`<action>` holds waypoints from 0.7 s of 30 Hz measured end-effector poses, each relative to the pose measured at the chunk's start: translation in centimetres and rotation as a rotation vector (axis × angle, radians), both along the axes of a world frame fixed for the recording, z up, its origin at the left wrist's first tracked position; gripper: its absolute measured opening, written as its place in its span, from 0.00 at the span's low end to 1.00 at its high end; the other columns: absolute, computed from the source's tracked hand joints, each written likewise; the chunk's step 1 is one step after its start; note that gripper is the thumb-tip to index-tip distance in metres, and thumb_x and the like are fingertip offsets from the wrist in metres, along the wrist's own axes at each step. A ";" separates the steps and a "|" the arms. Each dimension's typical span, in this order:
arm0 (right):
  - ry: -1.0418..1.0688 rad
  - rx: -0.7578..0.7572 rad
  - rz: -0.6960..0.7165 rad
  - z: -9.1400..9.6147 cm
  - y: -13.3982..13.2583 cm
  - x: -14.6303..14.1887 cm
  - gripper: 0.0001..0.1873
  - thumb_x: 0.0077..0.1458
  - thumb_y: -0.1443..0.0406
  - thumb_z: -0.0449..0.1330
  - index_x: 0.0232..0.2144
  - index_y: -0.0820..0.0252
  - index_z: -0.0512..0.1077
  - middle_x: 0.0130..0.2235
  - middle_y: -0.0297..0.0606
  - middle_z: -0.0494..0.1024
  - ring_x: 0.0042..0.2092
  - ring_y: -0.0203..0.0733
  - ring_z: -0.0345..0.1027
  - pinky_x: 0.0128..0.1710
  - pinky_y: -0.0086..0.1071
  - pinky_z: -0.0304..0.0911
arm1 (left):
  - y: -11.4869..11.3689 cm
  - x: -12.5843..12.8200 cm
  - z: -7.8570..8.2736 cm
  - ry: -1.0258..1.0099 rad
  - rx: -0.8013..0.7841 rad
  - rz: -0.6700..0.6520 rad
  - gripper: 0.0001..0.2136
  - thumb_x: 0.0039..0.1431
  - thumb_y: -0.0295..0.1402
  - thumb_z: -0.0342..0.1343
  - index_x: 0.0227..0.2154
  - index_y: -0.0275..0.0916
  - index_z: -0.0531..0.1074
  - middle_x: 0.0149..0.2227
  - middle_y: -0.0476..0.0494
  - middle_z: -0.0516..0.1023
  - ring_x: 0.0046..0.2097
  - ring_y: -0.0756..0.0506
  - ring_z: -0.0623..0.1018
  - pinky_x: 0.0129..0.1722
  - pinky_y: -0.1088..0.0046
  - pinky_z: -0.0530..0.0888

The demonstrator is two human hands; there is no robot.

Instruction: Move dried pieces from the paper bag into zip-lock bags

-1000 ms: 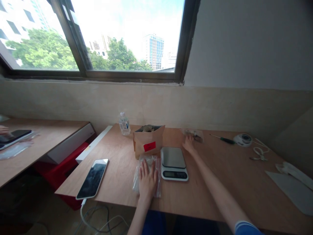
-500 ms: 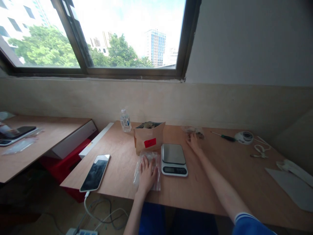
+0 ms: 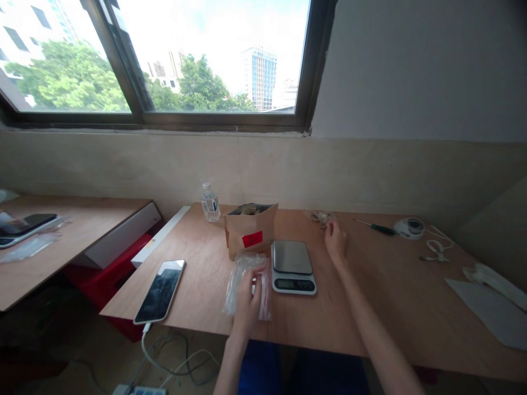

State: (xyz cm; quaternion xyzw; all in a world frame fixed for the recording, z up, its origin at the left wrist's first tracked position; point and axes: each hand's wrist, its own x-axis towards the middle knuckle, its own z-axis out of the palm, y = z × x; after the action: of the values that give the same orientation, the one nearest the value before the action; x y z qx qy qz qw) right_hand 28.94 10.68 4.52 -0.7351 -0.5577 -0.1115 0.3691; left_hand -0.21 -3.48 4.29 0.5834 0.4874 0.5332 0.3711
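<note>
Left hand (image 3: 248,303), fingers gathered, pinches clear plastic bag (image 3: 241,288); right hand (image 3: 335,242), fingers loosely together and empty, has lifted off crumpled plastic packet (image 3: 320,217).

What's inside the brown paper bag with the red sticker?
The brown paper bag has something dark and tan showing at its open top. The paper walls hide everything lower down, so that part can't be seen.

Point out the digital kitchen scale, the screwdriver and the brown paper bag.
Digital kitchen scale (image 3: 292,257), head view, on the metal platform.
Screwdriver (image 3: 385,230), head view, on the dark handle.
Brown paper bag (image 3: 263,222), head view, on the front panel.
</note>
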 end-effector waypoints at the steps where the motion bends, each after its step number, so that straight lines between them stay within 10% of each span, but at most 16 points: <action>1: 0.066 0.090 -0.015 1.2 -1.1 -0.5 0.14 0.60 0.66 0.44 0.39 0.63 0.68 0.36 0.48 0.74 0.37 0.47 0.67 0.37 0.35 0.57 | 0.1 0.5 0.3 -0.029 -0.006 -0.006 0.13 0.59 0.35 0.49 0.46 0.42 0.70 0.47 0.39 0.73 0.46 0.43 0.74 0.45 0.65 0.70; 9: 0.565 0.177 0.494 9.2 -10.5 -7.9 0.11 0.59 0.55 0.51 0.35 0.57 0.64 0.30 0.35 0.71 0.30 0.38 0.67 0.30 0.29 0.62 | -0.3 3.9 3.2 -0.211 -0.123 -0.078 0.26 0.58 0.42 0.53 0.58 0.43 0.56 0.56 0.37 0.65 0.56 0.42 0.67 0.52 0.66 0.66; 14: 0.881 0.049 0.717 8.2 -12.0 -11.3 0.10 0.59 0.55 0.53 0.35 0.55 0.62 0.27 0.30 0.67 0.24 0.34 0.63 0.23 0.26 0.60 | -0.6 3.2 3.5 -0.352 -0.161 -0.192 0.13 0.55 0.44 0.55 0.35 0.39 0.67 0.32 0.47 0.72 0.35 0.48 0.73 0.37 0.73 0.70; 21: 0.632 0.144 0.506 5.8 -13.3 -13.3 0.10 0.57 0.59 0.55 0.40 0.58 0.66 0.41 0.40 0.71 0.40 0.41 0.66 0.39 0.35 0.64 | -1.0 2.0 3.8 -0.437 -0.234 -0.011 0.16 0.52 0.44 0.58 0.25 0.38 0.62 0.23 0.53 0.65 0.25 0.54 0.67 0.24 0.80 0.66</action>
State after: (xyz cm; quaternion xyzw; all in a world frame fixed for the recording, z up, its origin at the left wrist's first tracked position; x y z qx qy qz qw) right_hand 15.66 -2.65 10.36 -0.5449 -0.5709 0.1754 0.5886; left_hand 1.81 -4.50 8.07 0.4099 0.4509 0.5848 0.5354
